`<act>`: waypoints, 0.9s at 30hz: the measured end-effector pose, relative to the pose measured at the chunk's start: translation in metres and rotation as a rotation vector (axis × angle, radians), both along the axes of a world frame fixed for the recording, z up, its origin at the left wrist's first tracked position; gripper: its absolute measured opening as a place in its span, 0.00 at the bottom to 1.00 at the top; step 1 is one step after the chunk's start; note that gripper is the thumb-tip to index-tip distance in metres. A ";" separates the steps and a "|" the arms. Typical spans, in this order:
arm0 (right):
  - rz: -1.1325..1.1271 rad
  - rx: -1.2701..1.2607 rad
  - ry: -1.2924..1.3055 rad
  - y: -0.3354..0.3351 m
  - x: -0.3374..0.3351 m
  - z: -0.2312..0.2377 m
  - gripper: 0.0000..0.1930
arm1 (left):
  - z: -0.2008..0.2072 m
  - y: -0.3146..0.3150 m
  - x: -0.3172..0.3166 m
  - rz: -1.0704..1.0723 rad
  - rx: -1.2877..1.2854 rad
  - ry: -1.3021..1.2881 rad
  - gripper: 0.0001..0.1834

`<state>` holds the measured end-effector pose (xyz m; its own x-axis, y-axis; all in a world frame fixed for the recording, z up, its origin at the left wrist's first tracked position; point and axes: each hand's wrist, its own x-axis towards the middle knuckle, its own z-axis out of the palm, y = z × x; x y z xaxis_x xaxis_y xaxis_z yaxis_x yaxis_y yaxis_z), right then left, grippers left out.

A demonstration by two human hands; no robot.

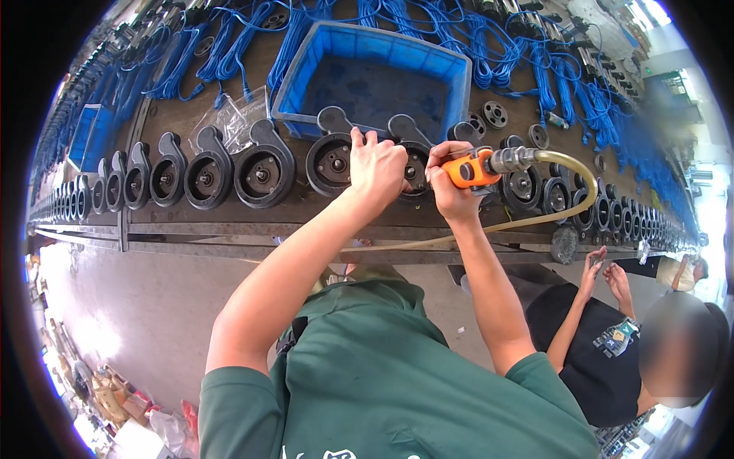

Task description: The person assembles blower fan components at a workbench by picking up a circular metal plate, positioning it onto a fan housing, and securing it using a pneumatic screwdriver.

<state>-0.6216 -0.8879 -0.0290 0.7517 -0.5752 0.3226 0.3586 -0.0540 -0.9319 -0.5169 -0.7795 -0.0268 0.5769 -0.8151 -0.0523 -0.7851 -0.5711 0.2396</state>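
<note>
My right hand (454,186) is wrapped round an orange air tool (466,170). A metal coupling (511,159) joins the tool to a yellowish hose (582,170). The tool's working end is hidden by my hand, close to a round black housing (415,170) with a metal centre. My left hand (376,164) rests between that housing and its left neighbour, another black housing (329,166). Its fingers are curled and the thumb points toward the right-hand housing; what they grip is hidden.
A blue plastic crate (373,30) stands behind the housings. Similar black housings (264,170) line the bench edge both ways. Bundled blue cables (489,57) lie at the back, and loose wheels (495,115) sit right of the crate. A co-worker in black (592,340) is at the right.
</note>
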 end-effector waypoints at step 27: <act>0.035 0.028 0.009 0.020 0.031 0.016 0.14 | -0.057 0.007 -0.074 0.840 -0.750 0.957 0.25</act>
